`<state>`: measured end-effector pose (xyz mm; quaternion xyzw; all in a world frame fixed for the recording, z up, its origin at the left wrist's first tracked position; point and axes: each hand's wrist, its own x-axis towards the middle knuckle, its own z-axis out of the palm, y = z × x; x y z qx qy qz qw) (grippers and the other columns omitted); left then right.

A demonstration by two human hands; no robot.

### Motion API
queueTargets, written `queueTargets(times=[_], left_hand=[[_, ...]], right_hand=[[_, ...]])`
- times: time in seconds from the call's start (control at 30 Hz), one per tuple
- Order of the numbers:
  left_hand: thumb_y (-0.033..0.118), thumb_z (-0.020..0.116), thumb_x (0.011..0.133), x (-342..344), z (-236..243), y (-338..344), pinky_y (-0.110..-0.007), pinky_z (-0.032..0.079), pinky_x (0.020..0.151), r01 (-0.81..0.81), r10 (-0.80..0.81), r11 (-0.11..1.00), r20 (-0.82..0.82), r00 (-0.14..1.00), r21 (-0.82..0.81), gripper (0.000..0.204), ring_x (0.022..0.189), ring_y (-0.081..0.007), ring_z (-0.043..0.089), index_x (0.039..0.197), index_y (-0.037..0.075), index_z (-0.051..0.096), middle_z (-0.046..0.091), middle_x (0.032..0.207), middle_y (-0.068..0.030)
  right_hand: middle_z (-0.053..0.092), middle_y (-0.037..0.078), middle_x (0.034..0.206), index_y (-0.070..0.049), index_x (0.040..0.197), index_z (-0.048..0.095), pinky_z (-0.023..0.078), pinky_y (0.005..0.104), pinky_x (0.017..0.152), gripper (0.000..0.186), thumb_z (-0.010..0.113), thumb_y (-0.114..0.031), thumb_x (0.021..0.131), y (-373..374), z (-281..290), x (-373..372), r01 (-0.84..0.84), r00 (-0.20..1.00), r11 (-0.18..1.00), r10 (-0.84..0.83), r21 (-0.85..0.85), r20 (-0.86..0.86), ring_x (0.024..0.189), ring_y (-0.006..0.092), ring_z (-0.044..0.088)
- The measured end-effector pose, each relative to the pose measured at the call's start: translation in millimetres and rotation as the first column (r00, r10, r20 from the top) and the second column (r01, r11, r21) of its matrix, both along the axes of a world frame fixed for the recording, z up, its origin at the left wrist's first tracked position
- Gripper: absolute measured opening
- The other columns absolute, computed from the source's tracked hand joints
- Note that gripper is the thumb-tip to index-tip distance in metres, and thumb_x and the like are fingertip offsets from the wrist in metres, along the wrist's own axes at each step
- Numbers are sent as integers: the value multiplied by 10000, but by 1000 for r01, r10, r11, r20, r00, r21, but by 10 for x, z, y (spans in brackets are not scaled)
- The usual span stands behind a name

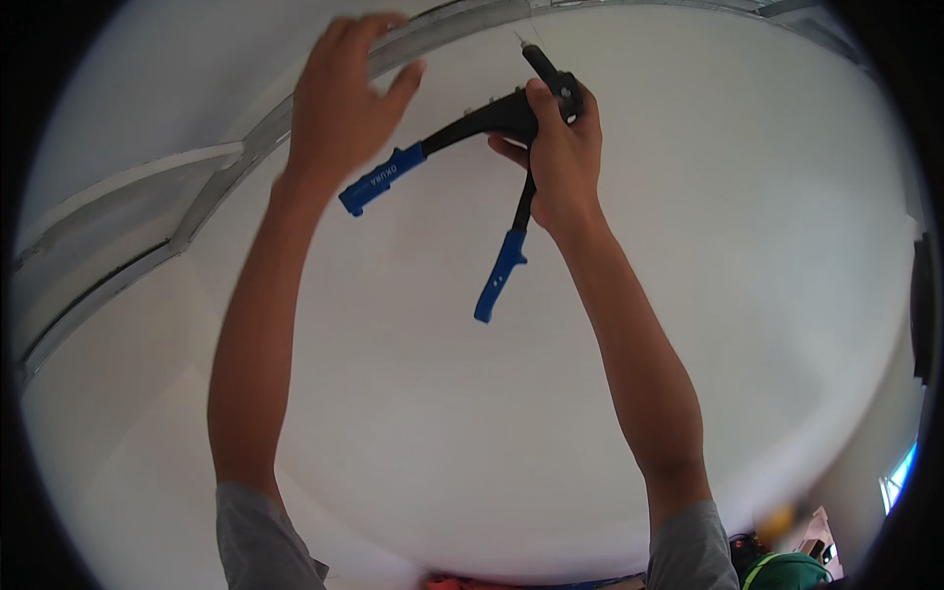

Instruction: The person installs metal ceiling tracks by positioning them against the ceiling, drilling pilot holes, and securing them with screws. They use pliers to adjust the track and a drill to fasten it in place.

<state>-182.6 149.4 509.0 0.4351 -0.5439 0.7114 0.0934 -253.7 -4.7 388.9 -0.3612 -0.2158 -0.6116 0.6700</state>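
My right hand [568, 157] is wrapped round the head of a hand riveter [503, 116], holding it up in front of a pale wall. The riveter has a black body and two blue-gripped handles, which are spread wide apart. A thin pin, seemingly of a rivet [524, 41], sticks up from its nose toward the metal frame. To the left, my raised left hand [339, 103] is empty, with thumb and fingers apart and slightly blurred. It is just above the end of the left blue handle [383, 180]; I cannot tell whether they touch.
A grey metal frame [265, 133] curves along the upper left and top, beside the white wall [767, 256]. At the lower right lie a green item [787, 572] and a blurred yellow thing [777, 519]. Red items [447, 582] show at the bottom edge.
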Motion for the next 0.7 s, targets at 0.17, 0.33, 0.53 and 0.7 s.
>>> queueTargets(times=[0.17, 0.33, 0.53, 0.7], left_hand=[[265, 810, 812, -260, 479, -751, -430, 539, 924, -85, 91, 993, -67, 994, 80, 521, 1074, -361, 660, 1219, -8, 633, 673, 1148, -206], [265, 784, 840, -222, 454, -833, -432, 543, 755, -157, 195, 967, -181, 964, 202, 347, 811, -363, 691, 1007, -24, 690, 716, 908, -222], [254, 785, 836, -113, 352, -712, -429, 453, 593, -16, 43, 962, -96, 994, 272, 351, 603, -326, 575, 915, -58, 642, 644, 746, -250], [235, 780, 840, -171, 292, -713, -436, 485, 630, 7, 19, 966, -97, 995, 258, 353, 673, -344, 654, 955, -71, 647, 660, 791, -278]], right_hand=[[615, 162, 1067, 67, 1430, 322, 662, 356, 705, 576, 599, -229, 1021, -255, 61, 7, 1, 997, 1000, -2, 12, 74, 882, 261, 733], [637, 158, 1047, 40, 1341, 393, 667, 361, 760, 490, 624, -244, 1015, -92, -81, 64, -4, 992, 1000, 5, -12, 127, 870, 264, 743], [641, 122, 977, 25, 1250, 502, 655, 359, 702, 327, 588, -205, 1033, 91, -100, 42, -58, 987, 997, 49, 52, 156, 860, 228, 727], [594, 95, 1031, 26, 1345, 419, 659, 318, 699, 411, 587, -212, 1055, 135, -171, -4, -77, 984, 996, 69, 46, 167, 868, 167, 694]])
